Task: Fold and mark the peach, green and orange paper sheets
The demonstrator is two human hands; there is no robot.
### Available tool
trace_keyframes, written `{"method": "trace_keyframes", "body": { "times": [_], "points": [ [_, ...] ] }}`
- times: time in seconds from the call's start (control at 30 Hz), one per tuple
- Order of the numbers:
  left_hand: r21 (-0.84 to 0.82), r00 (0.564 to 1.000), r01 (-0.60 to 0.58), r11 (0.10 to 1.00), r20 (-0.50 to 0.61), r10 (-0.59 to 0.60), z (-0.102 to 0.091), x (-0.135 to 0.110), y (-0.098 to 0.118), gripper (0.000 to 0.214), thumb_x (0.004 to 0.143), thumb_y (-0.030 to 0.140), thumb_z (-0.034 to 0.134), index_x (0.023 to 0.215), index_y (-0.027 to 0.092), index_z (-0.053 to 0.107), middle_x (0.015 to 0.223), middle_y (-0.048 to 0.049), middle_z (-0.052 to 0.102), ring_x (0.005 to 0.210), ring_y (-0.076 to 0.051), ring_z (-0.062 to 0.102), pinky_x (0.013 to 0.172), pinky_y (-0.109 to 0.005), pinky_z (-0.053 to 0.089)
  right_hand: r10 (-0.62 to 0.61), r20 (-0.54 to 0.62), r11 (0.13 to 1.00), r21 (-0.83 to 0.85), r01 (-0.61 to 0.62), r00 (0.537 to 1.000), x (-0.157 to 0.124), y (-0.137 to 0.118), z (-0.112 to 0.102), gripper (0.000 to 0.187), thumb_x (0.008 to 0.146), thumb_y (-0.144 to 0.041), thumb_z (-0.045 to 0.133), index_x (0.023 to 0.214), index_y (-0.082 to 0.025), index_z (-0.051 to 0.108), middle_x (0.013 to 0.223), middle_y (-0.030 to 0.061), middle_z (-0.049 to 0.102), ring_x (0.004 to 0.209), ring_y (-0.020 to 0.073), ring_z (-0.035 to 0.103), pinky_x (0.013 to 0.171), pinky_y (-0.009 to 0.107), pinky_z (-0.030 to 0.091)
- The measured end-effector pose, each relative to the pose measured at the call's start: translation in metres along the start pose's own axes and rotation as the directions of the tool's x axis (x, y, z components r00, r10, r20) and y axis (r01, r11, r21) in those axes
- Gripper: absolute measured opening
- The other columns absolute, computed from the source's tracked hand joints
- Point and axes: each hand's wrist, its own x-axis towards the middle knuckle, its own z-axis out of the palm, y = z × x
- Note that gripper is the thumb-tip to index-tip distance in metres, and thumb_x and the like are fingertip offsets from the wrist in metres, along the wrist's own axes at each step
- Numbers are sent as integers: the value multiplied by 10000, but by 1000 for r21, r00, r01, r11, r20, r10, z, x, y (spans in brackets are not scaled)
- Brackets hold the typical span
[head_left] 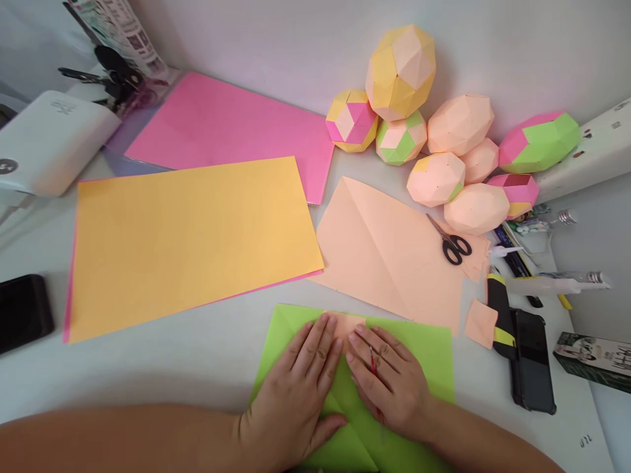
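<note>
- Lying at the far left edge of the white table is a black phone, with a white device and keys behind it, well away from the hands.
- A large orange sheet fills the left middle, overlapping a pink sheet that reaches back to the wall.
- The left hand lies flat and open, palm down, fingers together, on a green sheet at the table's near edge.
- A small peach piece sits at the green sheet's top edge, under both sets of fingertips.
- The right hand is also flat and open, touching the left; a thin red stick shows between its fingers, and I cannot tell what it is.
- As a judgement, the step in hand is pressing a fold flat; a next move would call for one hand pinning the paper while the other slides along the crease.
- A creased peach sheet lies just behind, with scissors on its right corner.
- Folded paper balls cluster by the wall.
- Right of the green sheet, a small peach square, a black-and-yellow tool and a second phone crowd close; a box sits at the right edge.
- Open room lies left of the hands, on bare table below the orange sheet.
</note>
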Motion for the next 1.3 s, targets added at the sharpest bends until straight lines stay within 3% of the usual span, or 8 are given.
{"method": "trace_keyframes", "body": {
  "times": [0.53,0.9,1.3],
  "points": [
    [17,1000,-17,1000,15,16,0,-1,-1,860,829,726,354,1308,33,526,1415,-253,435,1358,-397,309,1141,-511,89,32,0,999,42,-32,999,3,2,-1,304,892,-148,475,1138,-79,640,1212,166,649,1301,295,469,992,467,522],
    [-6,1000,-18,1000,-3,18,-2,1,-2,855,808,731,402,1267,29,568,1364,-252,495,1323,-402,368,1149,-504,83,37,-35,998,57,-35,999,3,2,0,281,895,-144,468,1097,-68,649,1164,192,669,1292,303,478,975,476,532],
    [-14,999,-28,999,30,29,2,-2,-2,859,832,724,354,1333,42,500,1423,-254,423,1382,-403,266,1142,-514,98,48,-15,998,32,-47,999,3,1,-1,312,902,-136,435,1130,-59,633,1182,192,659,1291,303,477,988,469,524]
  ]
}}
